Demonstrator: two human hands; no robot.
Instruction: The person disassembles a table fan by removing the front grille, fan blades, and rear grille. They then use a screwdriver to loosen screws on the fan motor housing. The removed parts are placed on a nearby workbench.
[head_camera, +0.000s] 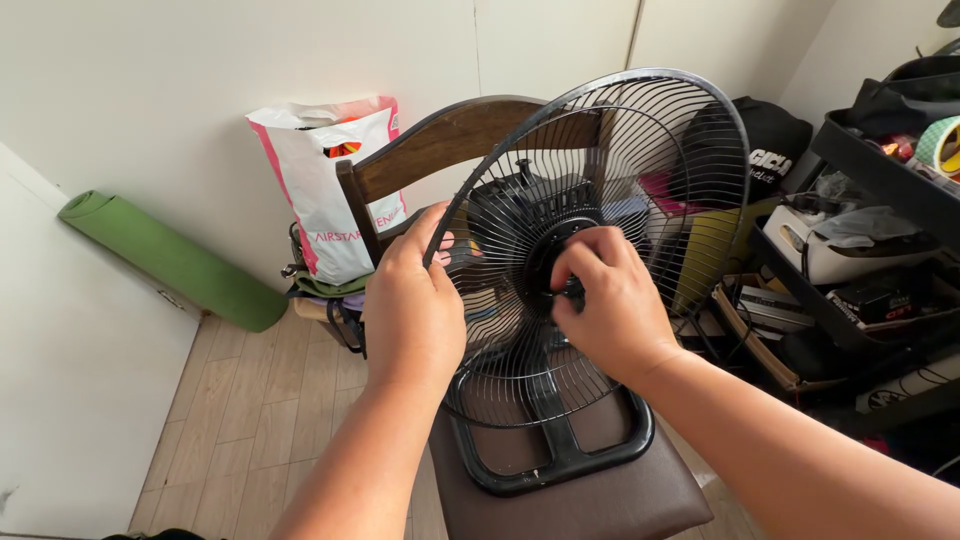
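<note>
The fan guard (620, 130), a black wire grille of round shape, stands tilted on the fan body, whose black rectangular base (560, 465) rests on the brown padded seat of a wooden chair (450, 140).

The left hand (412, 300) grasps the left rim of the guard, fingers curled over the outer ring and thumb behind the wires. The right hand (610, 300) is clenched around a small black hub nut (572, 290) at the centre of the guard, with fingertips pinched on it; the nut is mostly hidden by the fingers.

For good execution of this step, the left hand should brace the rim firmly so that the guard does not turn with the nut. The right hand should work the nut with the fingertips, square to the shaft, to avoid cross-threading. The guard should sit flat against the motor housing, which shows dark behind the wires. The base lies close to the near edge of the seat, so downward pressure should be kept light to prevent tipping.

Surroundings: a white and pink plastic bag (325, 180) stands behind the chair on the left, a rolled green mat (170, 260) lies on the wooden floor by the far-left wall, and a black shelf rack (880, 170) with mixed articles stands at the right.
</note>
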